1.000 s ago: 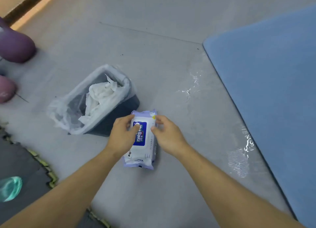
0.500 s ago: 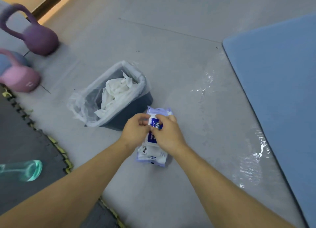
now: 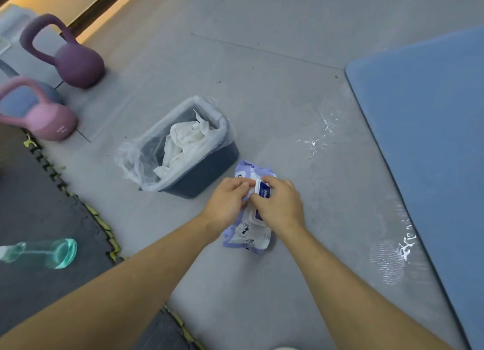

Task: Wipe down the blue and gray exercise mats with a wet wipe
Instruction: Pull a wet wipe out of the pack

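Note:
A lilac and white wet wipe pack (image 3: pixel 246 235) lies on the gray mat (image 3: pixel 275 100) in front of me. Its white flip lid with a blue label (image 3: pixel 263 191) stands raised. My right hand (image 3: pixel 279 205) holds that lid, fingers curled round it. My left hand (image 3: pixel 226 201) pinches at the pack's opening just left of the lid; what lies between its fingertips is hidden. The blue mat (image 3: pixel 429 140) lies to the right, its edge running diagonally. Wet streaks (image 3: pixel 319 137) shine on the gray mat near it.
A small dark bin (image 3: pixel 207 167) with a clear liner and used white wipes stands just behind the pack. Two kettlebells, purple (image 3: pixel 76 61) and pink (image 3: pixel 49 121), sit at far left. A teal bottle (image 3: pixel 47 252) lies on dark interlocking floor tiles (image 3: pixel 34 205) at left.
The pack's lid, flat a second ago, now stands lifted under my right hand. My left hand moved from the pack's side to its opening. The view shifted, bringing the kettlebells in.

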